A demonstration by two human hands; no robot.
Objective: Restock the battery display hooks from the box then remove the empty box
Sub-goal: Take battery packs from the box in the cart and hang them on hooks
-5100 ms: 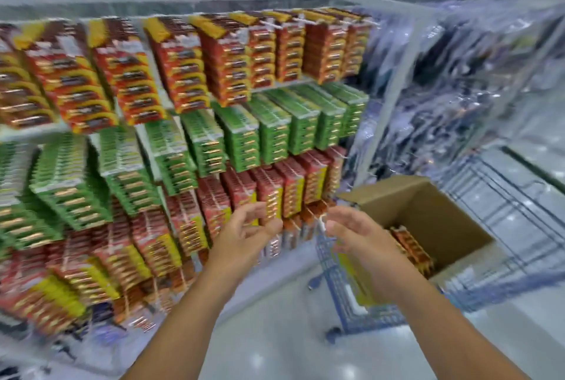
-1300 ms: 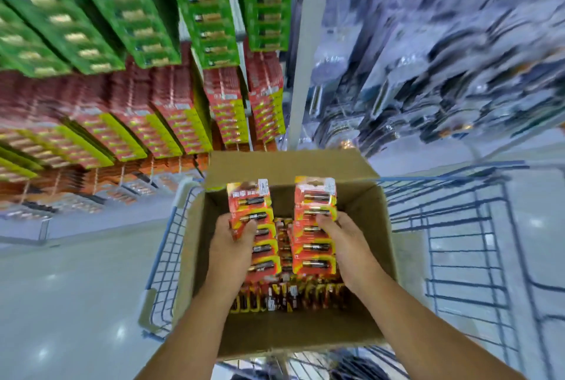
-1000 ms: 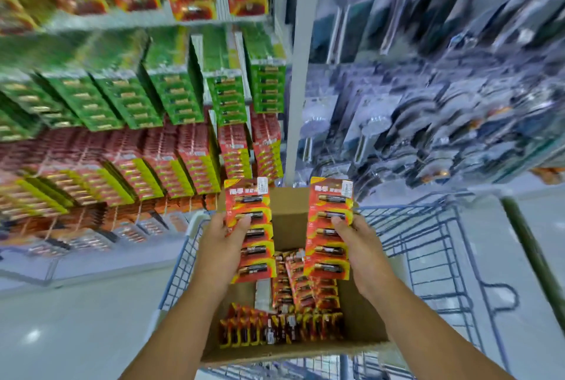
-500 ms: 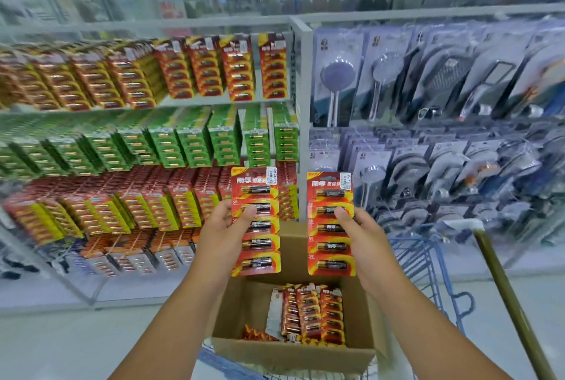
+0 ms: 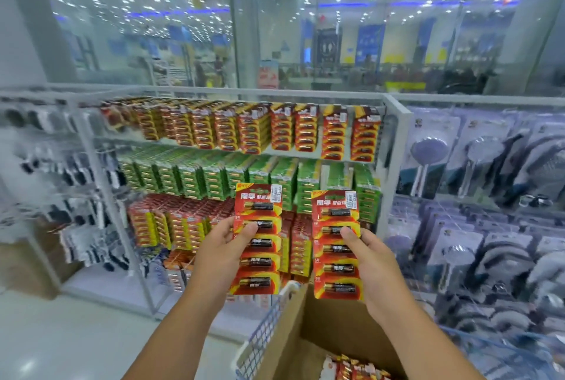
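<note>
- We judge each battery strip should go up level, its top hole meeting a red-row hook on the display (image 5: 244, 165).
- Left hand (image 5: 224, 252) grips left battery strip (image 5: 258, 242); right hand (image 5: 371, 260) grips right battery strip (image 5: 336, 245), both apart, raised above the box (image 5: 293, 333), forearms extended.

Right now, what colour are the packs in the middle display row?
Green packs, clearest in the head view.
</note>
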